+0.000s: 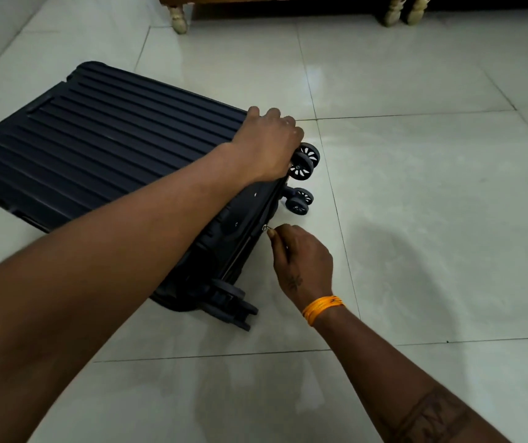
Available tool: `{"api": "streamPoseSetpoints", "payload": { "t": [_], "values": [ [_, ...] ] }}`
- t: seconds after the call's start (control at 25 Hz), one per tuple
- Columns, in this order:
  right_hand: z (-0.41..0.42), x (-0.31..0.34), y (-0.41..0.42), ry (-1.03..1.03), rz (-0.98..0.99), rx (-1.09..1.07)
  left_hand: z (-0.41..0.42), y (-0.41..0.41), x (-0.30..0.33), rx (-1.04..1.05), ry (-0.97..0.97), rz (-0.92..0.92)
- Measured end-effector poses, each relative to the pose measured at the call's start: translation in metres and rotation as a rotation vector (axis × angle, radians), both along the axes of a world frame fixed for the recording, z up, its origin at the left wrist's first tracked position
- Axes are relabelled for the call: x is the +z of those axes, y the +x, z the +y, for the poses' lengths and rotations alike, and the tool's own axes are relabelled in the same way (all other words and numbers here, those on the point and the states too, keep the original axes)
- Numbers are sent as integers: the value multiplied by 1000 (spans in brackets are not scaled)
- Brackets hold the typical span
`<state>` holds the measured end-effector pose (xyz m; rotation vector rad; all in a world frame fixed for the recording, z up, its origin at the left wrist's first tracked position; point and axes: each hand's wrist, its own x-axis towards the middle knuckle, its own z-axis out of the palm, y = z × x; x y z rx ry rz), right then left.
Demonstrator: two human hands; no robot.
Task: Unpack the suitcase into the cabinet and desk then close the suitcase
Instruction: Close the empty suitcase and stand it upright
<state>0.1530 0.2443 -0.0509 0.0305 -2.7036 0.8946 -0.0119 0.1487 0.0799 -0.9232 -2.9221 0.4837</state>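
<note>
The dark suitcase (102,148) lies flat on the tiled floor (416,187), lid down. The left hand (265,145) presses its corner by the wheels (304,161); the right hand (301,260) pinches the zipper pull (265,227). If the lid lifts, the zipper may jam or slip free.

Left hand (265,145) pressed flat with arm outstretched; right hand (301,257) in a fingertip pinching grip.
</note>
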Motion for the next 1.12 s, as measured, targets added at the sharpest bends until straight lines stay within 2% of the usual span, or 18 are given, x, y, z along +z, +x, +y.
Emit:
{"api": "streamPoseSetpoints", "payload": {
  "t": [0.08,0.16,0.24,0.4,0.56,0.6,0.68,0.72,0.76,0.8,0.84,0.92,1.12],
  "values": [
    [6,-2,-7,-17,16,-39,-5,10,9,-65,47,2],
    [18,-1,-18,-77,71,-107,-18,35,19,-136,120,-45],
    [39,3,-36,-46,72,-123,-33,74,28,-172,195,-122],
    [45,2,-30,121,111,176,-61,151,40,-178,251,-269],
    [8,1,-36,88,6,278,-71,195,37,-171,192,-399],
    [0,4,-42,84,-13,297,-72,198,41,-178,220,-471],
    [-8,10,-51,37,-25,346,-77,189,50,-66,427,-611],
    [-8,11,-52,9,-20,357,-84,177,49,42,527,-541],
    [-6,9,-51,3,-6,351,-92,163,47,170,533,-378],
    [-4,6,-49,8,6,337,-101,150,43,327,447,-218],
    [-2,3,-46,6,10,324,-109,141,38,484,363,-148],
    [-3,-1,-47,-3,11,305,-118,136,20,642,369,-200],
    [-20,7,-83,94,-99,297,-119,135,6,636,415,-183]
  ]
}}
